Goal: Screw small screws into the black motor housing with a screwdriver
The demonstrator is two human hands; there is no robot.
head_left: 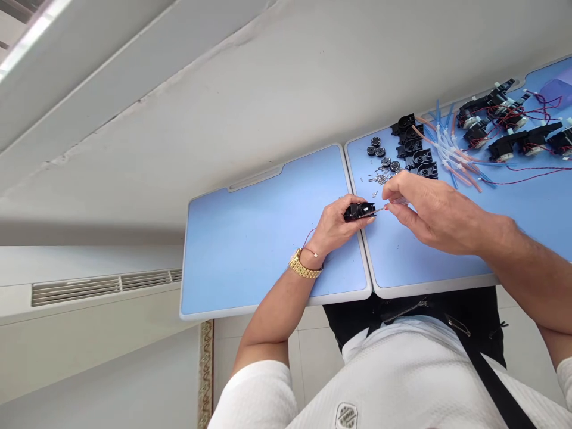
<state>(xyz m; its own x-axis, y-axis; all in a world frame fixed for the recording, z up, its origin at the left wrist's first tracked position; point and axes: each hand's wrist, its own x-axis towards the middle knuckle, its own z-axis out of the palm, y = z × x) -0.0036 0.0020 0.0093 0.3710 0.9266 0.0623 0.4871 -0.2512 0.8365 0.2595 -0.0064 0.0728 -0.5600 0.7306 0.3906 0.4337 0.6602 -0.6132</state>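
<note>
My left hand (336, 225) is closed around a small black plastic part (358, 211), held just above the seam between two blue tables. A gold watch (304, 266) sits on that wrist. My right hand (429, 208) pinches a thin tool with a red tip (386, 207) and holds it against the right end of the black part. Both hands meet over the near middle of the tables.
Two blue table tops (250, 250) stand side by side. Small screws (379, 177), round black discs (376, 148), black housings (413, 149), blue and orange tubes (456, 156) and assembled units with red wires (509, 125) lie at the far right. A radiator grille (102, 287) is at left.
</note>
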